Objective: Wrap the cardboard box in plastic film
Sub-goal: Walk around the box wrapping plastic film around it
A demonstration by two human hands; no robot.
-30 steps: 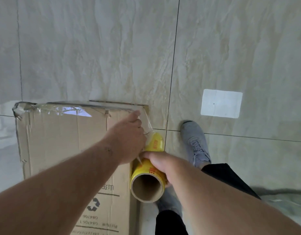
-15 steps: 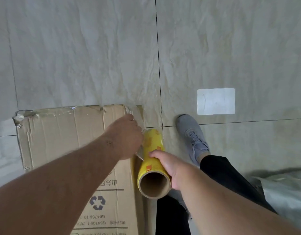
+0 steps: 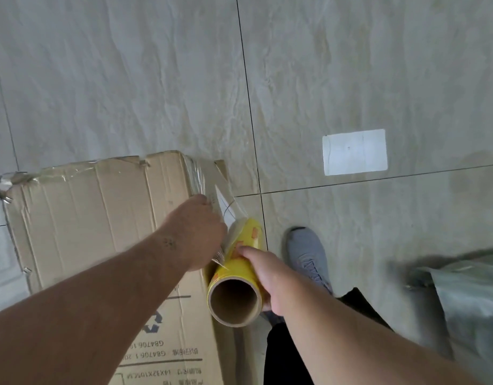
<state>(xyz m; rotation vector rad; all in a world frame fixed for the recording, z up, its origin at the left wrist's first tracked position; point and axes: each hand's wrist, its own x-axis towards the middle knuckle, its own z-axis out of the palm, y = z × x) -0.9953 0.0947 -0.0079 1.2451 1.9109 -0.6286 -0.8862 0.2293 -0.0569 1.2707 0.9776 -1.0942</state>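
A worn cardboard box (image 3: pixel 95 218) with printed markings stands on the tiled floor at the lower left. My left hand (image 3: pixel 196 232) rests on its right edge and pinches the loose end of the clear plastic film (image 3: pixel 226 202). The film stretches over the box's far right corner. My right hand (image 3: pixel 263 270) grips a yellow film roll (image 3: pixel 239 276) just right of the box, its open cardboard core facing me.
My grey shoe (image 3: pixel 308 254) and black trouser leg (image 3: pixel 284 354) are right of the roll. A white rectangular patch (image 3: pixel 354 152) lies on the floor tiles farther right. A grey plastic sheet (image 3: pixel 467 298) is at the lower right edge.
The view has shifted, so the box sits lower and farther left. More film is drawn out between the roll and the box corner. Both hands keep their hold.
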